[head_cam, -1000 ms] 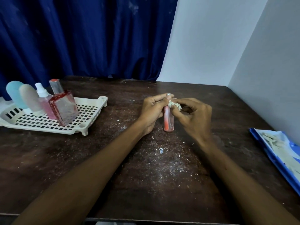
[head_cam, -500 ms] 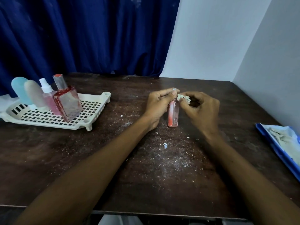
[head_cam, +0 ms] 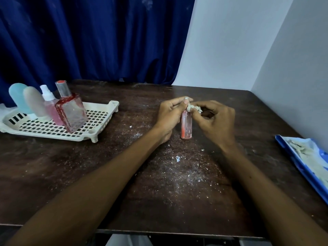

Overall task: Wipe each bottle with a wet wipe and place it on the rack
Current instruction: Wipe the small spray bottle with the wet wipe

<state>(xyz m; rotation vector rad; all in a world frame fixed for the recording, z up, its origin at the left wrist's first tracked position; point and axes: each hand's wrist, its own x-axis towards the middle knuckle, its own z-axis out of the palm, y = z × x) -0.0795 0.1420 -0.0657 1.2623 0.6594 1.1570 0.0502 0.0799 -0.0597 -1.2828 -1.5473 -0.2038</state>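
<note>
A small pink bottle (head_cam: 186, 126) stands upright on the dark table, near its middle. My left hand (head_cam: 169, 115) holds it by the top, fingers curled round the cap. My right hand (head_cam: 215, 119) pinches a crumpled, greyish wet wipe (head_cam: 194, 108) against the bottle's neck. At the left stands the white plastic rack (head_cam: 99, 121). It carries several bottles: a blue one (head_cam: 17, 97), a frosted one (head_cam: 34, 102), a pink spray bottle (head_cam: 51, 107) and a square red-edged glass bottle (head_cam: 71, 110).
A blue wet-wipe pack (head_cam: 308, 162) lies at the table's right edge. White crumbs and dust (head_cam: 177, 158) speckle the dark wooden table (head_cam: 88, 174). A blue curtain hangs behind, and white walls close the back right and the right side.
Both hands stay at the top of the pink bottle with the wipe, shifting only slightly. The view has drifted a little.
</note>
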